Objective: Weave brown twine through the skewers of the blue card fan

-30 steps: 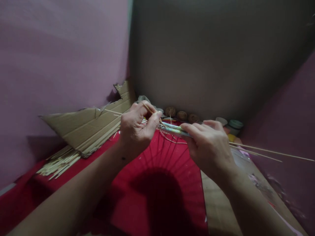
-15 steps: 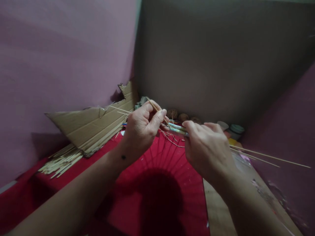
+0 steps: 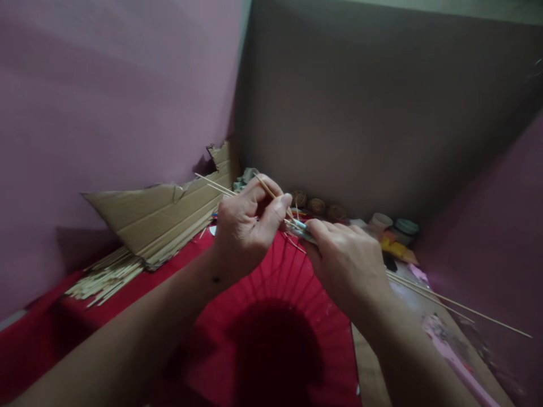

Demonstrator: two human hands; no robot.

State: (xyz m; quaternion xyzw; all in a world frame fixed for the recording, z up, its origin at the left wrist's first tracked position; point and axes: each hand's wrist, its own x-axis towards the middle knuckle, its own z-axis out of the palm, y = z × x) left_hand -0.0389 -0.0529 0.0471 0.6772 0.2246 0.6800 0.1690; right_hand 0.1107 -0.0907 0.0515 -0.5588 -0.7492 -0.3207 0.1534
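Note:
My left hand is closed, thumb and fingers pinching a thin wooden stick that slants down to the right. My right hand is wrapped round a narrow pale blue-and-white piece, whose end shows between the two hands; I cannot tell what it is made of. The stick's lower tip meets or nearly meets that end. Long thin sticks jut out to the right behind my right hand. More thin stick ends show beyond my left hand. The fingertips of my right hand are hidden.
A bundle of pale sticks lies left on the red cloth, beside a leaning cardboard sheet. Brown twine balls and tubs line the back. Pink walls stand at both sides.
My right hand has moved slightly left and down, closer to my left hand. Less of the blue-and-white piece shows between them. The long sticks at the right now slope more steeply downward.

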